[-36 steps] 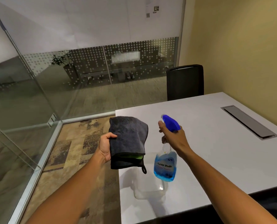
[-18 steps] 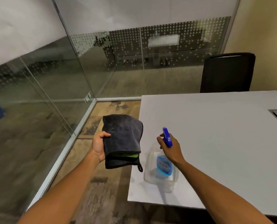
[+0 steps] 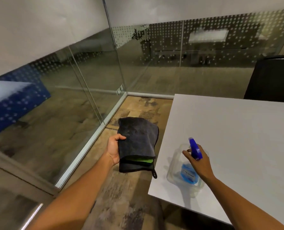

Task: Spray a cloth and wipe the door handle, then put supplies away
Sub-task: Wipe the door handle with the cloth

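My left hand (image 3: 114, 149) grips a folded dark grey cloth (image 3: 138, 140) by its left edge and holds it flat over the floor, just left of the table corner. A green layer shows inside the fold, and a small loop hangs from the cloth's lower right corner. The clear spray bottle (image 3: 187, 174), with blue liquid and a blue trigger head, stands on the white table (image 3: 237, 130) near its front left corner. My right hand (image 3: 200, 163) is wrapped around the bottle's neck, just under the head. The nozzle points away from me.
Glass partition walls (image 3: 88, 80) with dotted frosting run along the left and the back. A black chair (image 3: 270, 78) stands at the table's far right. A blue object (image 3: 13, 100) sits beyond the glass at left. Patterned carpet covers the floor, and a shiny metal bar (image 3: 33, 214) shows at the lower left.
The bottle, held up beside the cloth a second ago, has come down to stand on the table. The view has swung left. My left hand still holds the cloth.
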`<state>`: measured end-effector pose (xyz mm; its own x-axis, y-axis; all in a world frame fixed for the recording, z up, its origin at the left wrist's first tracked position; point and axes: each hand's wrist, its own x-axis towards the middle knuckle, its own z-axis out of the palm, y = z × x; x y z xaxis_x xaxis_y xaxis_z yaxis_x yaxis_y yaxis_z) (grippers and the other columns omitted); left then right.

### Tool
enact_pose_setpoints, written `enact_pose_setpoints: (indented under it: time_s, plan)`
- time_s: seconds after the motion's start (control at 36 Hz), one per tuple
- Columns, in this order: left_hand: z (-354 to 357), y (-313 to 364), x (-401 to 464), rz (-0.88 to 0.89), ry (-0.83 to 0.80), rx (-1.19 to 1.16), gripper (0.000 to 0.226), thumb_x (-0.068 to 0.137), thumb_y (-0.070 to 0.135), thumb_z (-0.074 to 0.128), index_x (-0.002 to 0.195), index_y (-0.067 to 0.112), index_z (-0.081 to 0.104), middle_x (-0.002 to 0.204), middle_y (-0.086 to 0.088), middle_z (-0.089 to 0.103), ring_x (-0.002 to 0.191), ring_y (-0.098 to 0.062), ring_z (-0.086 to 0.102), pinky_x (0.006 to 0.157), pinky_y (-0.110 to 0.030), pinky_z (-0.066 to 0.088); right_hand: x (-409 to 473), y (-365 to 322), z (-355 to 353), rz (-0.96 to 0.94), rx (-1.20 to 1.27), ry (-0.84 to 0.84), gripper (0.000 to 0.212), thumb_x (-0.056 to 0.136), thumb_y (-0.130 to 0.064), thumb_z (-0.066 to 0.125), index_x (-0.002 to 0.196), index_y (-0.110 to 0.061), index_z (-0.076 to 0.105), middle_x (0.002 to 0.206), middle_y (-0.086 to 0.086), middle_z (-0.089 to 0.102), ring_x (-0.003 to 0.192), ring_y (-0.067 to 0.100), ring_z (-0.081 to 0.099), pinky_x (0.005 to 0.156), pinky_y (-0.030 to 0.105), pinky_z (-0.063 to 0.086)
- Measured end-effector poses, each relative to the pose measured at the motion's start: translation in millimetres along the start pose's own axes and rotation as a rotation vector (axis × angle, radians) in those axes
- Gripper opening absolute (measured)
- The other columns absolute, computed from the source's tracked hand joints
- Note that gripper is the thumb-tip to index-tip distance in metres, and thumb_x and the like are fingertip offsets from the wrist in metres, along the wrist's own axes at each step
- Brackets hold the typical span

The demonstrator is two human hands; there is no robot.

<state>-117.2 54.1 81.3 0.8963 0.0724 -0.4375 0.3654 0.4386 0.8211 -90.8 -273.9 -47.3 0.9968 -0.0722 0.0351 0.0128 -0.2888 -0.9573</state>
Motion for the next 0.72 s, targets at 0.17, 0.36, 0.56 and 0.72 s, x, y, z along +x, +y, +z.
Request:
enact_pose_setpoints:
  time_s: [0.17, 0.36, 0.56, 0.72]
  plan:
    - [-33.1, 18.0, -17.9, 0.009, -0.009, -0.032, 0.053, 0.052, 0.024, 0.066, 0.102, 0.008, 0.069, 0.091, -0.014, 0.075, 0.088, -0.034, 0.066, 0.089, -0.044, 0.05, -15.9, -3.4, 4.6, 0.032, -0.06, 0.072, 0.092, 0.082, -0.026, 0.082, 0.154, -0.023, 0.025, 0.152, 0.011, 0.043, 0.127, 0.027, 0.049, 0.107, 0.056, 0.045]
    - [-73.2, 31.5, -40.0, 0.009, -0.049, -0.035, 0.043, 0.062, 0.025, 0.061, 0.101, 0.007, 0.069, 0.089, -0.013, 0.075, 0.08, -0.031, 0.071, 0.081, -0.038, 0.054, -92.1, -1.9, 19.3, 0.005, -0.077, 0.681, 0.055, 0.087, -0.056, 0.057, 0.13, -0.023, 0.043, 0.121, 0.015, 0.054, 0.106, 0.036, 0.049, 0.084, 0.038, 0.036]
    - [-138.9, 47.7, -74.3, -0.025, -0.078, -0.03, 0.032, 0.071, 0.024, 0.057, 0.081, 0.008, 0.082, 0.09, -0.014, 0.074, 0.079, -0.03, 0.072, 0.081, -0.038, 0.054, -123.4, -51.7, 133.7, 0.273, 0.216, 0.15, 0.026, 0.107, -0.027, 0.045, 0.105, -0.011, 0.066, 0.098, 0.024, 0.07, 0.08, 0.029, 0.068, 0.076, 0.032, 0.056]
    - [-195.4, 66.7, -109.6, -0.034, -0.117, -0.005, 0.029, 0.06, 0.02, 0.069, 0.082, 0.006, 0.081, 0.089, -0.012, 0.074, 0.081, -0.029, 0.071, 0.081, -0.034, 0.054, -131.5, -126.8, 242.1, 0.641, 0.767, -0.386, 0.032, 0.109, -0.012, 0.032, 0.115, -0.003, 0.061, 0.098, 0.016, 0.072, 0.086, 0.026, 0.073, 0.071, 0.038, 0.06]
